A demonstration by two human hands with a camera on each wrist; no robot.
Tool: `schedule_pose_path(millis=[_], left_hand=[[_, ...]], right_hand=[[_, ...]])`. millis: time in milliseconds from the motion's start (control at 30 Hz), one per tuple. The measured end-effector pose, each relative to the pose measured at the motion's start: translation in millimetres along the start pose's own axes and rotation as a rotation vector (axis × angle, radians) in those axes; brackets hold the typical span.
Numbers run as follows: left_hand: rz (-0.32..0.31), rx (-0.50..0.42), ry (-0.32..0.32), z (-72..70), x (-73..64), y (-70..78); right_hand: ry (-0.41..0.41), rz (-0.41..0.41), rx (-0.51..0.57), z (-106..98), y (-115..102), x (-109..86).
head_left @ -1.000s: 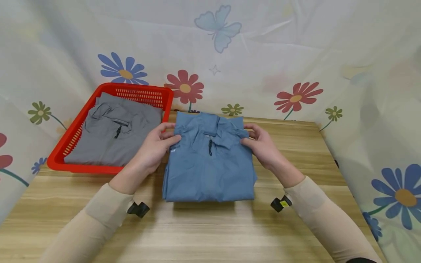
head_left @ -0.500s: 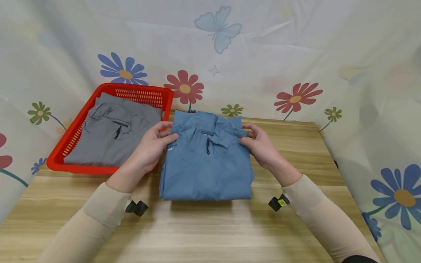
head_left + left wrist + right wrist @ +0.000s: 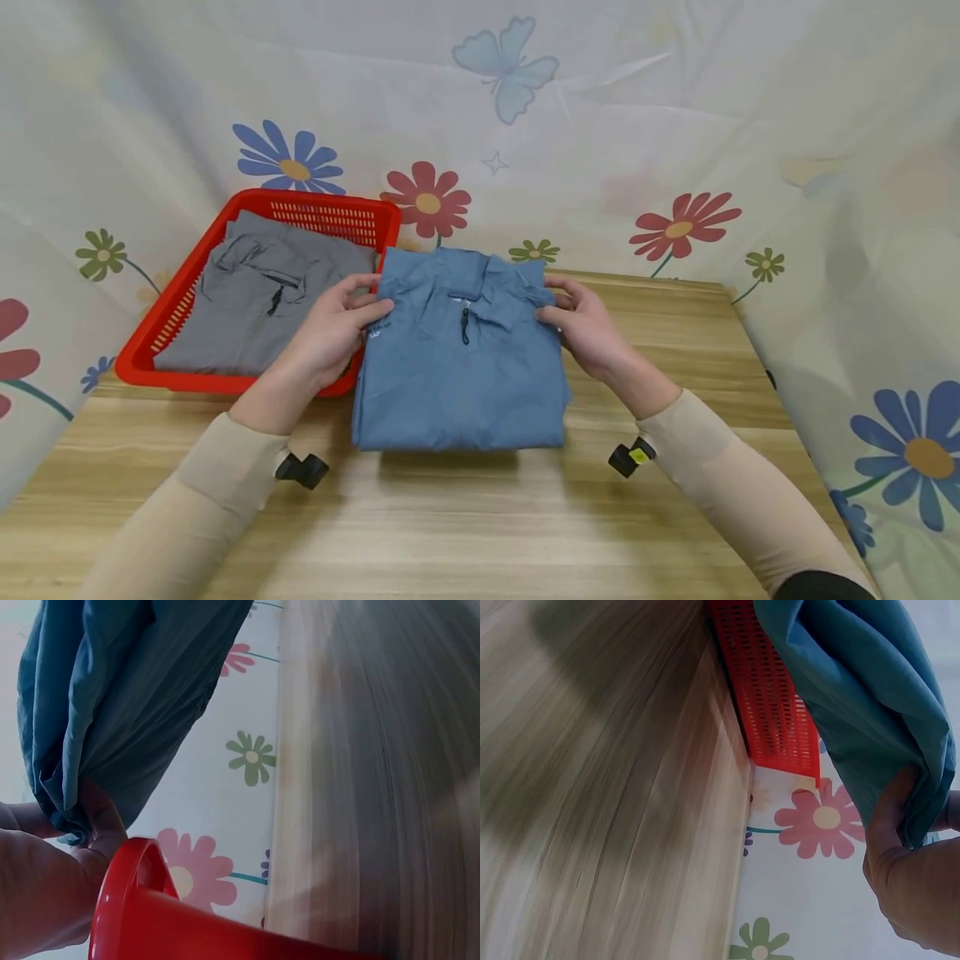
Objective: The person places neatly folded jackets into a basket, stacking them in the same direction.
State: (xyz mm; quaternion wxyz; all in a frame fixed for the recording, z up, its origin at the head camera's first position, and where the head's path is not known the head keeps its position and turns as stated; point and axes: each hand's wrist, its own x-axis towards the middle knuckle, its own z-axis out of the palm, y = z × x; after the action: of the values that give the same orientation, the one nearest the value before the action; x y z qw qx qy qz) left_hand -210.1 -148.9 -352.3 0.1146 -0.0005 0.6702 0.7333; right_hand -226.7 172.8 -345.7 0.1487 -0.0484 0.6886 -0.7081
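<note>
A folded blue jacket (image 3: 465, 375) with a collar and a short black zip pull is held up off the table between both hands. My left hand (image 3: 333, 329) pinches its upper left edge, thumb on top and fingers beneath. On the opposite edge my right hand (image 3: 588, 329) grips it the same way. Both wrist views show the blue jacket (image 3: 142, 697) hanging in layered folds above the wood, gripped by the right hand (image 3: 922, 877) in the right wrist view. The jacket's left side is close to the red basket (image 3: 202, 382), where a folded grey jacket (image 3: 247, 333) lies.
The basket stands at the back left of the wooden table (image 3: 465, 533), its rim (image 3: 187, 922) just below my left hand. Behind the table hangs a white curtain (image 3: 600, 150) printed with flowers and a butterfly. A small black device (image 3: 303, 471) is strapped at each wrist.
Both hands have carried the blue jacket a little to the left and slightly upward, nearer the red basket. Their hold on it stays the same. The head view has shifted slightly.
</note>
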Motion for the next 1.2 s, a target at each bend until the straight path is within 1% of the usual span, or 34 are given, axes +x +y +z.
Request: schedule_pose_path(millis=[200, 433, 500, 633, 833, 1000, 1100, 1200], left_hand=[[0.005, -0.029, -0.023, -9.9, -0.8, 3.3], [-0.008, -0.03, -0.006, -22.3, -1.1, 8.7], [-0.003, -0.017, -0.001, -25.3, -1.0, 9.9], [0.003, -0.023, 0.002, -32.6, 0.0, 10.8], [0.002, 0.001, 0.044, -41.8, 2.3, 11.3], [0.014, -0.029, 0.054, -46.5, 3.0, 10.8], [0.012, -0.018, 0.066, -49.3, 2.6, 10.3], [0.013, 0.018, 0.091, -54.0, 2.1, 9.8]], right_hand=[[-0.005, 0.007, 0.035, 4, -1, 4.5], [-0.021, -0.004, 0.03, 12, -4, 8.3], [-0.021, -0.01, 0.029, 15, -5, 9.3], [-0.01, -0.017, 0.034, 23, -4, 12.2], [-0.009, -0.012, 0.044, 34, -1, 16.4], [-0.01, -0.025, 0.032, 39, 0, 19.7], [-0.01, -0.029, 0.024, 42, 0, 21.7], [-0.014, -0.033, 0.019, 45, 2, 25.0]])
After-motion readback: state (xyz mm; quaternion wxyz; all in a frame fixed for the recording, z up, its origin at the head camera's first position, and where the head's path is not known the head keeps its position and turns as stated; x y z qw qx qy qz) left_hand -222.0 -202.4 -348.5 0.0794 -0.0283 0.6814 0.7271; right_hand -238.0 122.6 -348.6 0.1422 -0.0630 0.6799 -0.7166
